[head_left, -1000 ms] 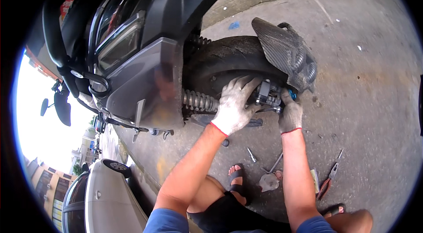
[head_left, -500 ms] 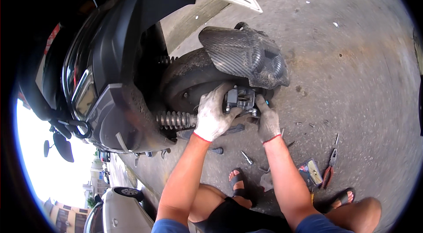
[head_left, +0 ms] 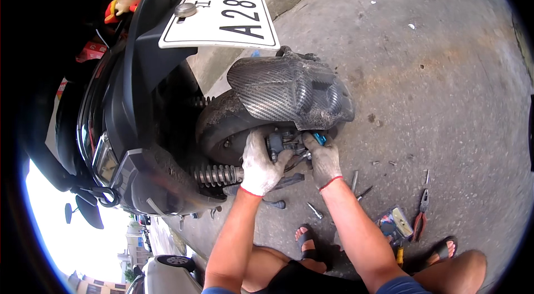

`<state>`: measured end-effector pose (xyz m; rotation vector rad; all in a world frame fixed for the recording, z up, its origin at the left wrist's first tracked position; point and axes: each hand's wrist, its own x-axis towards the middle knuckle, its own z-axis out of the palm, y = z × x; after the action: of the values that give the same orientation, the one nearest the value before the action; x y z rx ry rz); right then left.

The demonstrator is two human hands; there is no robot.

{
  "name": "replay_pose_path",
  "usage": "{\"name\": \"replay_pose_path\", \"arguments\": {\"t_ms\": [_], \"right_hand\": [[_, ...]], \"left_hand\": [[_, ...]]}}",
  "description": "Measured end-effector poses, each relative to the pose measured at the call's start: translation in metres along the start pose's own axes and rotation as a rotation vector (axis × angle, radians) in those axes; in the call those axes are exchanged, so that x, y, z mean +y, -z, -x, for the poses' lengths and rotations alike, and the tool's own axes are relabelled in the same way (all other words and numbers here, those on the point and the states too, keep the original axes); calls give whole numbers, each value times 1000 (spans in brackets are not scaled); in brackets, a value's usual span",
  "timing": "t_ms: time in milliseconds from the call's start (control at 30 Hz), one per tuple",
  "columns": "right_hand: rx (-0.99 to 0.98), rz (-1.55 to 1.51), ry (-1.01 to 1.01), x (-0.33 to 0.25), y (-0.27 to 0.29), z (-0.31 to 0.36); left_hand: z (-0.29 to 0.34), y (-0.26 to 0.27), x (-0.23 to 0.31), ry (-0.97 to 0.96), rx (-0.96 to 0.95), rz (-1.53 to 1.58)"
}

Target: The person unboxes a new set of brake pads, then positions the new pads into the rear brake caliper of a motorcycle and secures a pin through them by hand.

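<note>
A dark metal brake caliper (head_left: 285, 141) sits beside the scooter's rear wheel (head_left: 219, 130), between my two gloved hands. My left hand (head_left: 260, 166) is closed around its left side, thumb across the near edge. From the right, my right hand (head_left: 324, 159) grips the caliper's other end. A small blue part (head_left: 319, 138) shows at my right fingers; what it belongs to I cannot make out. Above the hands hangs a dusty carbon-patterned rear fender (head_left: 289, 91), and a coil shock spring (head_left: 218, 175) lies left of my left hand.
Pliers with red handles (head_left: 419, 224), a blister pack (head_left: 396, 223), a yellow-handled tool (head_left: 400, 256) and a socket piece (head_left: 315, 210) lie on the concrete. Several bolts (head_left: 384, 163) are scattered to the right. The licence plate (head_left: 228, 13) juts out above the fender. A white car (head_left: 169, 277) stands lower left.
The view has shifted, bringing more of the plate into sight. The caliper has moved in under the fender, closer to the wheel, with both hands still on it. The blue part shows more.
</note>
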<state>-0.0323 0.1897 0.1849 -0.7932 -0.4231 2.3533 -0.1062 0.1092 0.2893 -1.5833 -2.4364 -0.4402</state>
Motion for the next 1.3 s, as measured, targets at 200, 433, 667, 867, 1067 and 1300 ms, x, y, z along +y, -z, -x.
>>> {"name": "replay_pose_path", "arguments": {"t_ms": [200, 433, 667, 867, 1067, 1300], "right_hand": [[25, 102, -96, 1, 13, 0], [154, 407, 381, 32, 44, -19], [-49, 452, 416, 3, 62, -18], [-123, 249, 326, -12, 45, -4], [-237, 304, 479, -20, 34, 1], [-250, 354, 501, -11, 35, -4]], "left_hand": [[-2, 0, 11, 23, -65, -41], [-4, -1, 5, -50, -53, -19], [-2, 2, 2, -9, -54, 38], [-5, 3, 4, -75, -41, 6], [-5, 7, 9, -32, -95, 32], [-2, 6, 10, -19, -102, 13]]}}
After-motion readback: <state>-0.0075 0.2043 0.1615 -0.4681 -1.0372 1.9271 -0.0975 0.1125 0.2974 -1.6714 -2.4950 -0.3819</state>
